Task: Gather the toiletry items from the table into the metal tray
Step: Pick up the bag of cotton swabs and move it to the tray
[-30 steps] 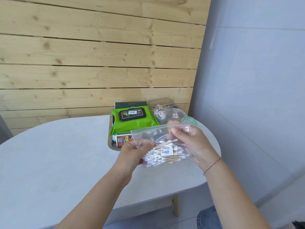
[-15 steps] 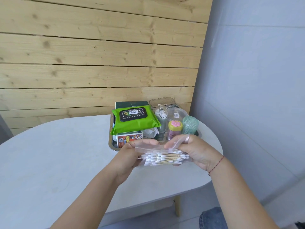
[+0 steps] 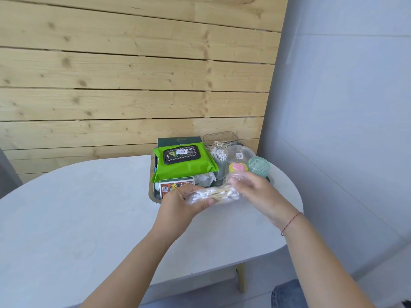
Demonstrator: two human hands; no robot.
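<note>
Clear plastic bag (image 3: 213, 194) of cotton swabs: judged light, limp, slippery. It is clamped between left hand (image 3: 180, 205) fingers, curled round one end, and right hand (image 3: 255, 190) fingers, pinched on the other. Metal tray (image 3: 153, 195) is seen just beyond the fingertips. Best gripped across the bundle.

The wipes pack (image 3: 184, 167) was bright green with a black lid and white label. The front box (image 3: 176, 186) was orange-red with a white QR patch, and the rear box (image 3: 178, 140) was dark green. The clear bag (image 3: 233, 197) held swabs (image 3: 211, 194) with white tips and tan sticks. The jar (image 3: 259, 167) was mint green, the cap (image 3: 238, 167) yellow with a pink flower. The tabletop (image 3: 89, 207) was pale grey, the planks (image 3: 133, 74) knotty blond, the bracelet (image 3: 291, 221) red.
</note>
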